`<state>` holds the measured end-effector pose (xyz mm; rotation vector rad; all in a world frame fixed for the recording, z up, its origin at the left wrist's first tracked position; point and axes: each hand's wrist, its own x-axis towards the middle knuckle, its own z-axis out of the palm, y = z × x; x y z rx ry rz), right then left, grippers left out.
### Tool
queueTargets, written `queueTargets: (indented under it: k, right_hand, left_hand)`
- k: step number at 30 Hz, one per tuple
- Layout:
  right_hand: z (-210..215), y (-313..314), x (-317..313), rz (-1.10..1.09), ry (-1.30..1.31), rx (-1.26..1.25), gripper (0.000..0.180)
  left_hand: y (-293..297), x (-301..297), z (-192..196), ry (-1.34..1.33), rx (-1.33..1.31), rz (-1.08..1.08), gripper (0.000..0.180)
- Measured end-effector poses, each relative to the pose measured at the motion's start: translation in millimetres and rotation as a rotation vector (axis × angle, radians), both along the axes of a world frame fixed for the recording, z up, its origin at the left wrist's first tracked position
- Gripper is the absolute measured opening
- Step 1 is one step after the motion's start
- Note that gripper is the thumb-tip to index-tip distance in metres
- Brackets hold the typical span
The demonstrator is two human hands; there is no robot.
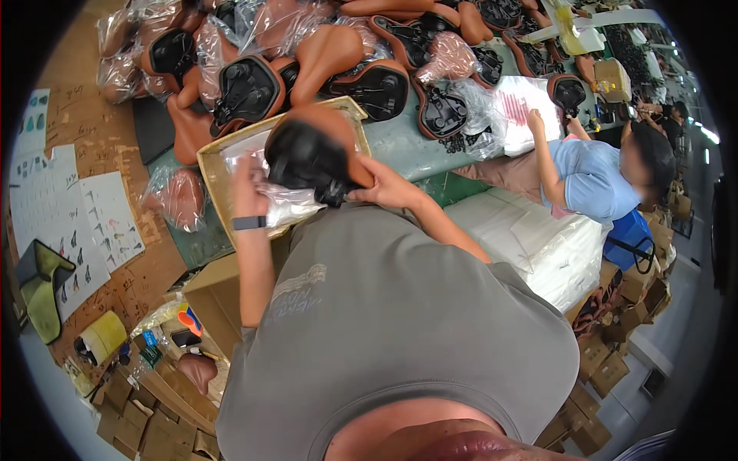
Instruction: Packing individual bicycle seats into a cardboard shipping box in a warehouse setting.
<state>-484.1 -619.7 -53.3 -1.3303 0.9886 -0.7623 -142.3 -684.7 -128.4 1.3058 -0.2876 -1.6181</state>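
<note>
The person holds a brown bike seat (pixel 311 154) with its black underside facing up, and it sits right between both hands, over an open cardboard box (pixel 211 165) on the green table (pixel 400 142). The left hand (pixel 247 184) is on the left side of the seat, with a dark band on its wrist, and its fingers (pixel 244 165) curl onto a clear plastic bag (pixel 288 203) that lies under the seat. The right hand (pixel 380 186) is on the right side, and its fingers (pixel 361 180) are wrapped around the seat's edge, gripping it. Just below the fingers, the bag spills over the near wall of the box. Beyond the fingers, farther up the table, a big pile of more brown seats (pixel 323 54) lies, many in clear bags. To the right of the fingers, well apart, another person in a blue shirt (pixel 592 180) reaches a hand (pixel 534 121) up to a bag on the table. Left of the fingers, paper sheets with small pictures (pixel 73 215) hang on a brown board. Below the left arm, well apart from the fingers, flat cardboard pieces (pixel 146 419) and one more brown seat (pixel 197 369) lie on the floor.
</note>
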Motion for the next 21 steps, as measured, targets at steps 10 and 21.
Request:
queueTargets:
  k: [10, 21]
  right_hand:
    - [7.5, -57.4, -37.6, 0.022, -0.629, 1.057, 0.084]
    - [-211.7, -135.7, -290.5, -1.054, 0.014, 0.881, 0.080]
  left_hand:
    - [-16.6, -58.3, 213.2, -1.052, -1.219, -0.672, 0.016]
    - [-60.2, 49.5, 141.1, -1.997, -0.739, 0.695, 0.054]
